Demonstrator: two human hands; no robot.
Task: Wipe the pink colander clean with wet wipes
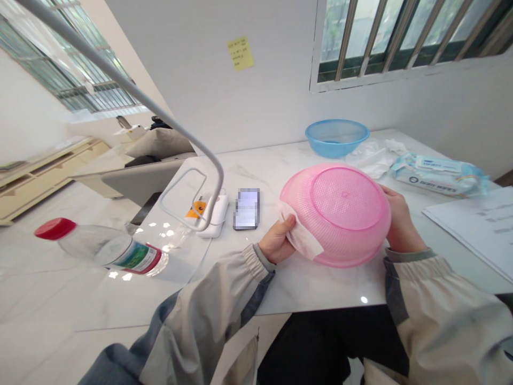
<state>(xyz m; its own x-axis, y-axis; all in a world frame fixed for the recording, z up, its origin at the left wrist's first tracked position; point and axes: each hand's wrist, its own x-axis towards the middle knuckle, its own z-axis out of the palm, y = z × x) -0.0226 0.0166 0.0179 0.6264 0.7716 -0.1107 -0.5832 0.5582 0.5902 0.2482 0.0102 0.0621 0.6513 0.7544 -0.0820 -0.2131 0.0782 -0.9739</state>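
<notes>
- In the head view, your left hand (277,241) is closed on a thin, white, sheet-like wipe (306,239), thumb on top, pressing it against the near-left side of the basket.
- Your right hand (399,222) grasps the round, pink plastic mesh basket (345,214) at its right side; your fingertips there are hidden behind the wall.
- The basket is upside down in front of you, over the white, marbled worktop (256,160), with its round base facing up and towards you; you cannot tell whether its rim touches the surface.
- Behind it, near the wall, sits a round, blue plastic basin (336,140), open side up.
- Just right of the basin lies crumpled, translucent white plastic (372,159), and beside that a pale-blue, soft pack of wipes (438,175).
- At your far right are white, printed paper sheets (476,222).
- Left of the basket you have a rectangular phone (247,208) with a lit, blurred screen.
- Farther left is a clear plastic bottle (104,248) with a red cap and a green-and-red label.
</notes>
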